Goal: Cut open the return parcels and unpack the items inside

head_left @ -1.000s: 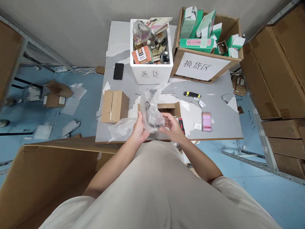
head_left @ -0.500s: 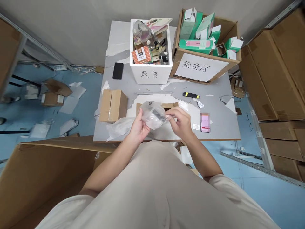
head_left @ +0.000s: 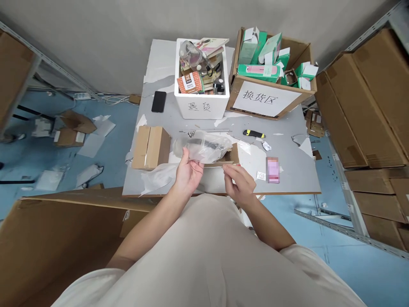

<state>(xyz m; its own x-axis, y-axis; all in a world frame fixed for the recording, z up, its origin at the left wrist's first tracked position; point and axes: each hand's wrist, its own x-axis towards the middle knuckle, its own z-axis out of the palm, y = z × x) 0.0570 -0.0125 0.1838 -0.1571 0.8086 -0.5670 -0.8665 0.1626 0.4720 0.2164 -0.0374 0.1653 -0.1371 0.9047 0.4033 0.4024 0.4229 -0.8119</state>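
My left hand holds a clear plastic bag from below, thumb up on its near side. Dark print shows on the bag, and something greyish lies inside whose kind I cannot make out. Lower right of the bag is my right hand, its thumb and fingertips pinched together. Whether something small is between those fingertips I cannot tell. Partly hidden behind the bag stands an open cardboard box. A loose sheet of translucent wrapping lies left of my left hand.
A closed carton and a black phone are on the left. Behind stand a full white foam bin and a carton of green boxes. A utility knife and a pink-screened phone lie right on the table.
The bag, bunched up before, is now stretched out lengthwise above the open box. My right hand has come off the bag and moved down toward me. The camera view has tilted slightly.
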